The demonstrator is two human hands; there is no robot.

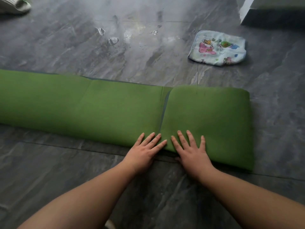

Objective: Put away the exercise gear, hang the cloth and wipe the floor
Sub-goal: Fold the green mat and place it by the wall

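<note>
A green exercise mat lies folded lengthwise across the grey tile floor, and its right end is folded over into a thick pad. My left hand and my right hand press flat on the mat's near edge, side by side at the fold line, fingers spread, holding nothing. A small white cloth with cartoon prints lies flat on the floor beyond the mat at the right. Water spots and wet streaks mark the floor beyond the mat's middle.
A pale slipper sits at the top left corner. A white cabinet or wall base stands at the top right. Dark grey marbled tiles spread all around the mat.
</note>
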